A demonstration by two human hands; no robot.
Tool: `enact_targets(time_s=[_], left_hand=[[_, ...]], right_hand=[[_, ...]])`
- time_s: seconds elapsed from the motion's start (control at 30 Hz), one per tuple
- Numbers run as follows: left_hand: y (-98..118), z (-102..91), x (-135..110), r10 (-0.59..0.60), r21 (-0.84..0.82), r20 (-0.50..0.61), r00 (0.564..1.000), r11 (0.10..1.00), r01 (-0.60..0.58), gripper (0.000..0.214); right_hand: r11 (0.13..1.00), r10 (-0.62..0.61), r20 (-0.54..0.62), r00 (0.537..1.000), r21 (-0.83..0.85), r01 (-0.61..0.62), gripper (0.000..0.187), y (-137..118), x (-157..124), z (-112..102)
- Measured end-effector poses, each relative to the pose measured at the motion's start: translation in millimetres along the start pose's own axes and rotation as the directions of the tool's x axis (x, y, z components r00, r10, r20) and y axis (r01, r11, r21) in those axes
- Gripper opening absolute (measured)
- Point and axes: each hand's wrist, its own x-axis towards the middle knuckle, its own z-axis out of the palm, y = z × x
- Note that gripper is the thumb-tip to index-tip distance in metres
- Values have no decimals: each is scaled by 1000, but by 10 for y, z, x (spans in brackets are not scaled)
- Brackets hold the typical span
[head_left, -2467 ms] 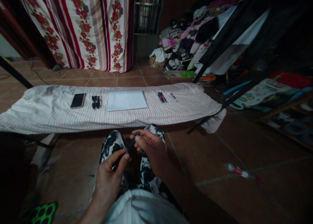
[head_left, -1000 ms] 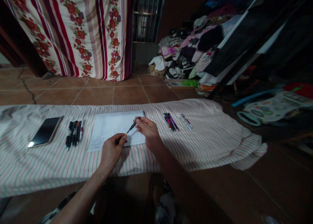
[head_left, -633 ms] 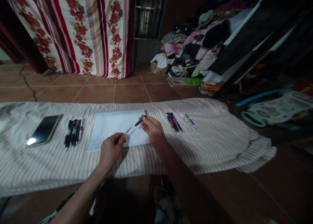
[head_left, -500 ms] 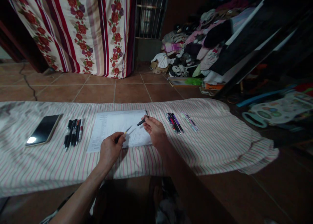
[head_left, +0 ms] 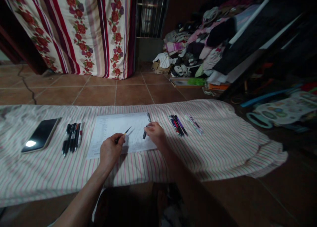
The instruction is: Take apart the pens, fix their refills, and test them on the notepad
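My left hand [head_left: 110,151] is closed on a black pen [head_left: 123,135] whose bare tip points up and right over the white spiral notebook [head_left: 116,129]. Just to its right, my right hand [head_left: 155,134] pinches the pen's black cap [head_left: 145,133], holding it upright above the notebook's right side. The cap and the pen are apart. The notebook lies open on a long low surface covered by a pink-striped cloth [head_left: 218,144].
A dark phone [head_left: 39,139] and a bunch of black pens [head_left: 71,141] lie left of the notebook. More pens [head_left: 178,125] and a pale pen [head_left: 195,124] lie to its right. Behind are tiled floor, a floral curtain [head_left: 81,29] and a clothes pile [head_left: 198,45].
Both hands rose from my lap to above the notebook. My right hand pulled the cap off the pen, drew it to the right and turned it upright. The left hand kept the pen.
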Motion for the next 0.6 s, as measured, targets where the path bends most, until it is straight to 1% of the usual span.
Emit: enact_targets(time_s=[0.07,0.13,0.3,0.6], left_hand=[[-2,22,6,7,-1,-1,1000,1000,-7,31],[-3,45,7,8,1,-5,1000,1000,-8,31],[13,80,0,11,4,-4,1000,1000,-11,30],[109,102,-27,-2,38,12,1000,999,1,26]], right_hand=[[991,-38,-2,999,-126,37,22,-39,-12,-19],[982,-63,5,998,-177,63,21,-84,-24,-33],[971,-98,12,995,-216,99,19,-138,-25,-49],[957,-110,18,994,-268,111,21,-91,3,-41]])
